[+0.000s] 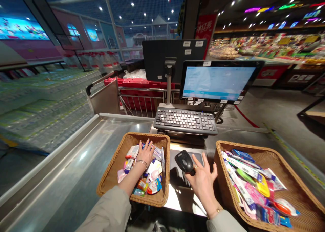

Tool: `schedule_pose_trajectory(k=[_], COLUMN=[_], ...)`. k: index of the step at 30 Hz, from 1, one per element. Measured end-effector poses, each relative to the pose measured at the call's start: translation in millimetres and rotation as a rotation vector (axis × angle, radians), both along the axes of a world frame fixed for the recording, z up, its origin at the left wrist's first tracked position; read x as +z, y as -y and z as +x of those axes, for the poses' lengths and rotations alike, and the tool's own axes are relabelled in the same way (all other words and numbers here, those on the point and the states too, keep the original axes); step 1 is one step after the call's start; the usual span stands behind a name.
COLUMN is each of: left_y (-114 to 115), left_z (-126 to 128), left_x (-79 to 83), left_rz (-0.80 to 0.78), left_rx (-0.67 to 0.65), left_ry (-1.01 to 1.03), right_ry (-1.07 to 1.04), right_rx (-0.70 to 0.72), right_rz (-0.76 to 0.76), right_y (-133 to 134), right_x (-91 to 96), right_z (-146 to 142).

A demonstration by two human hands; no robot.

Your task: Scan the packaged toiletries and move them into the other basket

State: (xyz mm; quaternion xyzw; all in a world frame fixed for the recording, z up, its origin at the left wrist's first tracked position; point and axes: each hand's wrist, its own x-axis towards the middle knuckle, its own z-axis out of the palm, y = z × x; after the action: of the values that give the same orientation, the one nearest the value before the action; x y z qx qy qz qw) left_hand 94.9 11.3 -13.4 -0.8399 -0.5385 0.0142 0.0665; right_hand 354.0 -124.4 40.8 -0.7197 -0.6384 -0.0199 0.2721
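Note:
My left hand (145,154) reaches into the left wicker basket (111,172), its fingers spread over several small packaged goods. Under the fingertips are boxes, one of them a white and red box (132,152); whether the fingers press on them I cannot tell. A small bottle with a yellow-orange label (142,185) lies near my left wrist. Between the two baskets, my right hand (201,179) pinches a black handheld barcode scanner (184,161) with thumb and forefinger, the other fingers held away. The scanner's shadow falls on the lit counter below.
The right wicker basket (223,184) contains toothbrush packs, toothpaste boxes and other goods. Behind stand a keyboard (185,120), a lit screen (218,83) and a dark monitor back (157,59). A metal counter (83,157) with a raised edge runs along the left.

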Motion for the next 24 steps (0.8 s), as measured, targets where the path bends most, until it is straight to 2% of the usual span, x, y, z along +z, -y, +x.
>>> schedule_pose_trajectory(k=[8,16,24], left_y=[-3,-2,4], left_z=[-1,-9,-12], left_x=[0.2,0.5,11.8], left_rz=[0.016,0.145,0.144], left_rx=[-0.042,-0.093,-0.104], left_ry=[0.019,0.049,0.041], right_ry=[0.004,-0.009,-0.02], right_rx=[-0.004,0.003,0.026], right_rz=[-0.008,0.01,0.019], right_y=[-2,-1,0], right_x=[0.1,-0.6,-1.9], right_z=[1,2,3])
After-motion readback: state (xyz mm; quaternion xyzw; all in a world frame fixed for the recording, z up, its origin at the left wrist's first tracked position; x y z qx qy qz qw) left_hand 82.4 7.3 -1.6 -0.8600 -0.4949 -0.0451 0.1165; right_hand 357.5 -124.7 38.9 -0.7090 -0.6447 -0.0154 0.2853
